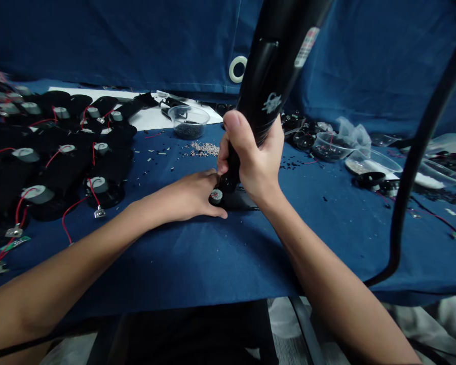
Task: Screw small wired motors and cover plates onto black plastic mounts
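My right hand grips the handle of a black hair dryer, which stands tilted with its lower end pointing down. That lower end sits just above a small black disc with a grey cylinder and a red wire mark on top. My left hand lies on the blue cloth, its fingertips against the disc's edge. Part of a flat black object lies under the disc and partly behind my right hand. Whether the dryer touches the disc is hidden.
Rows of black discs with grey cylinders and red wires fill the left side. A clear cup of dark granules and a pile of small silver pieces stand ahead. Plastic bowls and a black cord are to the right.
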A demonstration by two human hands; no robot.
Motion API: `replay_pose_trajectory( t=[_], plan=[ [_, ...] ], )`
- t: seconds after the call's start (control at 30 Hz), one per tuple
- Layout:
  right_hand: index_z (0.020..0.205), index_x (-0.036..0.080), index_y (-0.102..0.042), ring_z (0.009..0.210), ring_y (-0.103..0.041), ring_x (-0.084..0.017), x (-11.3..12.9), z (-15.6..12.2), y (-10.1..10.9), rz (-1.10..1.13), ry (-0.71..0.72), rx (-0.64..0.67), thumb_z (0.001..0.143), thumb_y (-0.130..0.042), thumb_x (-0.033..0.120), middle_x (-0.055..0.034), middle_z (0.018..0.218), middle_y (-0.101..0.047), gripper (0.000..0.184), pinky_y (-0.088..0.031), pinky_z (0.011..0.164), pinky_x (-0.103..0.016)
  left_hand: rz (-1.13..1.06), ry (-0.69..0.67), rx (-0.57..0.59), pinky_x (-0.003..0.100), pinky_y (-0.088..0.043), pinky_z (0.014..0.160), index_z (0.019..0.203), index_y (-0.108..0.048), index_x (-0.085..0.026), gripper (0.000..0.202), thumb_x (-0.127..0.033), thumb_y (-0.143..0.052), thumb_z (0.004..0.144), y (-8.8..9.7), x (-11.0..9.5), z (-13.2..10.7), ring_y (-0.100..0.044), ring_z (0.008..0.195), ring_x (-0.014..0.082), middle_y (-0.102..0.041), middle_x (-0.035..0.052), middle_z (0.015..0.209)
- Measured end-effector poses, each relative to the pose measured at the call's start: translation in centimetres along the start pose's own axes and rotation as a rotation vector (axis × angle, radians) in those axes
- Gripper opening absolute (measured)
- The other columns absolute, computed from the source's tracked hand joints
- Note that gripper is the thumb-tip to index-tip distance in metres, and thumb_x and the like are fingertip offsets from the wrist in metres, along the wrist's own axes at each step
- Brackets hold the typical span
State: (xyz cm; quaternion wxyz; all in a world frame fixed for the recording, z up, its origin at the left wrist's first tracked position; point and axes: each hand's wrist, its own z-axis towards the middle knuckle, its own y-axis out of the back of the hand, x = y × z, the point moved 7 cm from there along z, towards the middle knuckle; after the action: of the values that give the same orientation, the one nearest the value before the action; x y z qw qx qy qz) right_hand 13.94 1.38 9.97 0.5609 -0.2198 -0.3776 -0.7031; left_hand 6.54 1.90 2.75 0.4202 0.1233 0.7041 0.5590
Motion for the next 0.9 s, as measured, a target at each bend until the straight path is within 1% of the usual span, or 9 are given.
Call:
replay_pose_trajectory(
  t=[0.23,0.37,0.53,0.6,0.67,0.73,0.77,0.83,0.9],
  plan=[
    [0.103,0.034,-0.048,0.084,-0.069,-0.02,0.2,0.0,0.3,-0.054,0.025,-0.031,0.083,-0.027,0.073,0.0032,0.084,-0.067,0.049,-0.056,0.049,-0.027,0.033,-0.011,0.003,0.036,-0.04,0.091,0.132,-0.04,-0.014,0.074,-0.057,-0.058,0.075,-0.1,-0.1,0.0,-0.052,0.112,0.0299,-0.052,0.0139,0.129],
    [0.102,0.034,-0.049,0.081,-0.069,-0.02,-0.2,0.1,0.7,-0.009,-0.013,-0.088,0.081,-0.035,0.073,0.0037,0.078,-0.066,0.047,-0.057,0.05,-0.029,0.027,-0.026,0.007,0.035,-0.039,0.094,0.135,-0.037,-0.013,0.076,-0.056,-0.058,0.076,0.0,-0.2,0.0,-0.05,0.115,0.0298,-0.049,0.0145,0.132],
    [0.103,0.033,-0.049,0.078,-0.069,-0.019,-0.5,0.3,0.8,0.025,-0.047,-0.087,0.078,-0.046,0.071,0.0045,0.077,-0.065,0.046,-0.058,0.056,-0.031,0.017,-0.004,0.02,0.034,-0.041,0.09,0.135,-0.038,-0.013,0.077,-0.056,-0.06,0.075,0.1,0.0,0.1,-0.051,0.113,0.03,-0.05,0.0143,0.131],
    [0.106,0.033,-0.047,0.076,-0.068,-0.018,-0.5,0.4,1.1,0.023,-0.052,-0.063,0.078,-0.048,0.068,0.0047,0.079,-0.065,0.045,-0.058,0.058,-0.032,0.001,-0.017,0.01,0.033,-0.041,0.089,0.128,-0.045,-0.014,0.069,-0.054,-0.062,0.074,0.2,-0.1,0.1,-0.052,0.111,0.029,-0.053,0.0129,0.127],
    [0.11,0.032,-0.046,0.074,-0.067,-0.017,-0.4,0.5,1.6,0.021,-0.053,0.012,0.079,-0.053,0.063,0.0045,0.082,-0.064,0.045,-0.057,0.061,-0.032,-0.032,-0.058,0.005,0.031,-0.042,0.088,0.117,-0.053,-0.017,0.056,-0.052,-0.062,0.075,0.2,-0.3,0.1,-0.053,0.109,0.027,-0.056,0.0094,0.121],
    [0.113,0.029,-0.046,0.077,-0.066,-0.016,-0.3,0.5,2.2,0.024,-0.07,0.128,0.08,-0.057,0.055,0.0032,0.086,-0.064,0.044,-0.056,0.067,-0.033,-0.065,-0.092,-0.007,0.031,-0.042,0.088,0.11,-0.056,-0.02,0.048,-0.051,-0.062,0.075,0.1,-0.4,0.1,-0.054,0.107,0.0256,-0.058,0.0066,0.116],
    [0.112,0.026,-0.048,0.08,-0.065,-0.016,-0.4,0.5,2.5,0.02,-0.091,0.201,0.081,-0.059,0.051,0.0021,0.087,-0.064,0.041,-0.056,0.071,-0.033,-0.075,-0.096,-0.02,0.031,-0.042,0.088,0.11,-0.056,-0.02,0.048,-0.051,-0.063,0.075,0.2,-0.3,0.1,-0.055,0.106,0.0255,-0.058,0.0061,0.115],
    [0.105,0.02,-0.056,0.085,-0.063,-0.016,-0.7,0.1,2.7,-0.012,-0.157,0.382,0.082,-0.061,0.043,-0.0007,0.09,-0.064,0.034,-0.053,0.078,-0.032,-0.092,-0.088,-0.054,0.032,-0.043,0.087,0.114,-0.053,-0.02,0.053,-0.051,-0.066,0.073,0.3,-0.2,0.0,-0.055,0.104,0.0259,-0.058,0.0067,0.115],
    [0.096,0.015,-0.062,0.086,-0.061,-0.016,-1.2,-0.7,2.5,-0.057,-0.252,0.582,0.08,-0.063,0.04,-0.0028,0.091,-0.065,0.029,-0.052,0.079,-0.029,-0.118,-0.097,-0.062,0.033,-0.044,0.087,0.115,-0.052,-0.021,0.053,-0.049,-0.067,0.073,0.4,-0.2,0.0,-0.055,0.105,0.0256,-0.058,0.0066,0.115]
  ],
)
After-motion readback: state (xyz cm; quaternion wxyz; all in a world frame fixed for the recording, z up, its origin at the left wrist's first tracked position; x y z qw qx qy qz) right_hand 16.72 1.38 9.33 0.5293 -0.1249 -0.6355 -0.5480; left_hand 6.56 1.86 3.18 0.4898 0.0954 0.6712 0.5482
